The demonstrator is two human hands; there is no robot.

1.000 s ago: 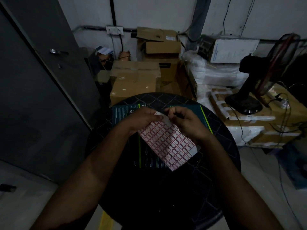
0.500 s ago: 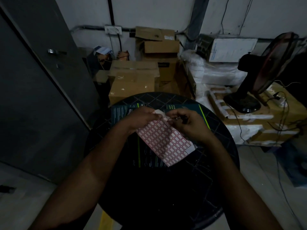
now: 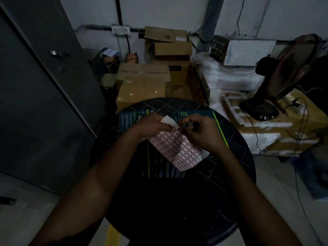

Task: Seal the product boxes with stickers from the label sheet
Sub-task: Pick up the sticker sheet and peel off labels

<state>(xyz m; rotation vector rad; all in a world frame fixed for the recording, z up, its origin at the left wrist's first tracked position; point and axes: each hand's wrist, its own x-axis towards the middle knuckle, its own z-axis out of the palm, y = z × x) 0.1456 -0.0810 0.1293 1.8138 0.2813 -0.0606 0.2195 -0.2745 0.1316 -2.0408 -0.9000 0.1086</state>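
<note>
Over a round black table [image 3: 221,192], the left hand [image 3: 150,126] grips the far edge of a white label sheet with red-outlined rectangular stickers [image 3: 175,150]. The right hand [image 3: 198,132] pinches at the sheet's far corner. Dark green printed product boxes [image 3: 159,166] lie flat beneath, cardboard cartons [image 3: 142,86] stacked beyond.

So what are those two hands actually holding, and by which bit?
The left hand holds the label sheet near its upper end. The right hand pinches at the same end, apparently picking at a sticker; the dim light hides which.
</note>
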